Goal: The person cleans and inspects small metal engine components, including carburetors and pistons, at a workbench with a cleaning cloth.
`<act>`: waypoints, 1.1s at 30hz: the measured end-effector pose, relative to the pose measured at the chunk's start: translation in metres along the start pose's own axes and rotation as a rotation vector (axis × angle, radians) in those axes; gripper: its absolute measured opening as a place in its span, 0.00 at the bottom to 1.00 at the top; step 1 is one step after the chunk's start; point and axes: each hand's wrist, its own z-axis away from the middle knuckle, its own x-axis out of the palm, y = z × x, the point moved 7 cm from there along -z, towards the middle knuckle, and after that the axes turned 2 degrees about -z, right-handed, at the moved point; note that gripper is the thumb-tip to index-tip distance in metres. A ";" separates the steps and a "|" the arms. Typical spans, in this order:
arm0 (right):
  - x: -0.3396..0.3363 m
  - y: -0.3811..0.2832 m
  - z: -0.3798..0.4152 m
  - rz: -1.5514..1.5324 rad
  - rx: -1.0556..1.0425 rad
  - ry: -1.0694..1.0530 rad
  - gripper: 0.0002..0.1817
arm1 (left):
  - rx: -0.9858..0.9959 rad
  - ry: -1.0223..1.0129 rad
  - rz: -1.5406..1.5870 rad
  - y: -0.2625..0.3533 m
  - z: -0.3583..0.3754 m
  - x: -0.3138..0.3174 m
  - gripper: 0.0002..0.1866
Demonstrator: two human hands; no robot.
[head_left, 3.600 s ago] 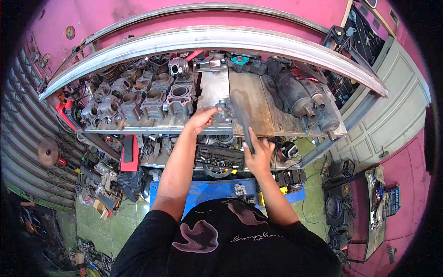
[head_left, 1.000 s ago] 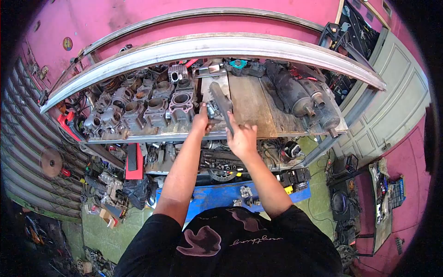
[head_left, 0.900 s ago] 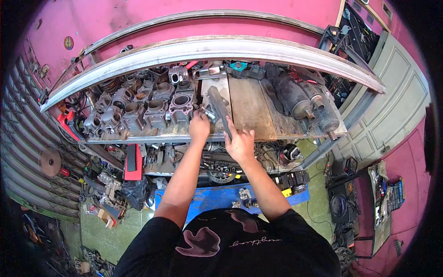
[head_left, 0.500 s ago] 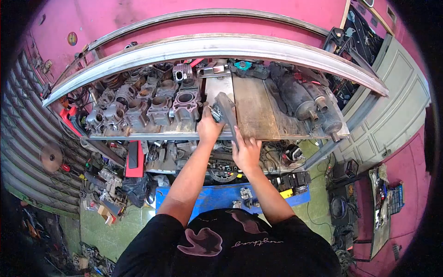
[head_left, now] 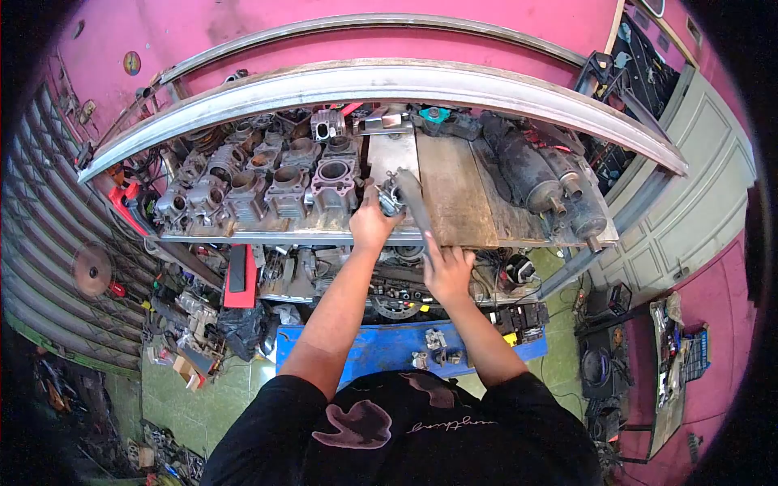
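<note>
My left hand (head_left: pixel 373 224) is closed around a small silvery metal part (head_left: pixel 390 199) above the front edge of the shelf. In my right hand (head_left: pixel 449 271) is a long, flat, grey-brown tool (head_left: pixel 414 202), its far end blurred beside the metal part. My right index finger stretches along the tool, while the other fingers curl near the shelf edge. Just left of my left hand stands an engine cylinder block (head_left: pixel 333 185) with a round bore. A wooden board (head_left: pixel 454 194) lies on the shelf to the right of the tool.
More cylinder blocks (head_left: pixel 245 194) crowd the shelf's left side. Dark mufflers (head_left: pixel 539 182) lie at its right end. A metal beam (head_left: pixel 381 83) crosses above the shelf. Below are a blue bench (head_left: pixel 324 344) with small metal parts and a red box (head_left: pixel 240 283).
The tool in my right hand has swung and shifted slightly right, its tip now blurred. My left hand still holds the metal part. The whole view has shifted a little.
</note>
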 end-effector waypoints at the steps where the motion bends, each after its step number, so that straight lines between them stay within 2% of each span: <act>1: -0.009 0.004 0.016 0.002 0.000 -0.001 0.38 | 0.075 0.074 0.010 0.004 0.001 0.000 0.53; 2: -0.013 0.015 0.032 0.023 0.116 -0.121 0.38 | -0.114 -0.060 -0.004 -0.001 -0.001 -0.001 0.51; 3: -0.011 0.026 0.044 0.046 0.236 -0.240 0.38 | -0.112 -0.065 -0.001 0.001 -0.003 -0.004 0.51; 5: -0.024 0.025 0.041 0.011 0.265 -0.197 0.37 | -0.137 -0.142 0.004 -0.005 -0.006 -0.001 0.50; 7: -0.035 0.020 0.037 -0.027 0.287 -0.160 0.37 | -0.092 -0.105 0.009 -0.006 -0.002 0.000 0.49; 9: -0.036 0.018 0.028 -0.103 0.360 -0.116 0.36 | -0.050 -0.162 0.045 -0.005 -0.004 0.005 0.47; 10: -0.036 0.015 0.022 -0.113 0.348 -0.094 0.35 | -0.051 -0.141 0.097 -0.004 -0.004 0.000 0.40; 11: -0.037 0.013 0.016 -0.111 0.348 -0.087 0.35 | -0.045 -0.138 0.099 -0.002 -0.004 -0.004 0.40; 13: -0.032 0.011 0.002 -0.137 0.348 -0.133 0.35 | -0.071 -0.139 0.292 0.002 -0.003 -0.008 0.33; 14: -0.034 0.006 -0.011 -0.125 0.259 -0.023 0.34 | -0.044 -0.108 0.411 0.008 -0.002 -0.012 0.30; 15: -0.027 0.007 -0.023 -0.125 0.256 -0.022 0.34 | -0.044 -0.105 0.412 0.010 -0.005 -0.013 0.30; 17: -0.006 0.008 -0.040 -0.132 0.320 -0.194 0.36 | -0.132 -0.259 0.360 0.006 -0.002 -0.001 0.31; 18: 0.006 0.010 -0.044 -0.117 0.341 -0.282 0.37 | -0.136 -0.263 0.359 0.005 -0.002 0.000 0.31; 23: 0.014 0.000 -0.006 -0.132 0.255 -0.131 0.36 | -0.189 -0.350 0.202 -0.008 -0.013 0.012 0.40; 25: 0.008 -0.007 0.024 -0.112 0.364 -0.302 0.36 | -0.193 -0.363 0.194 -0.007 -0.014 0.011 0.38; 26: 0.002 -0.012 0.033 -0.114 0.367 -0.305 0.36 | -0.195 -0.367 0.191 -0.010 -0.012 0.012 0.38; 29: -0.009 -0.014 0.029 -0.165 0.391 -0.270 0.38 | -0.117 -0.378 0.266 -0.007 -0.016 0.012 0.37; 31: -0.019 -0.009 -0.006 -0.096 0.331 -0.121 0.37 | -0.126 -0.419 0.306 -0.007 -0.014 0.012 0.36; 32: -0.023 -0.007 -0.029 -0.141 0.263 0.020 0.37 | -0.146 -0.428 0.319 -0.010 -0.013 0.016 0.37; 33: -0.016 -0.003 -0.042 -0.138 0.266 0.018 0.37 | -0.145 -0.432 0.321 -0.012 -0.014 0.020 0.37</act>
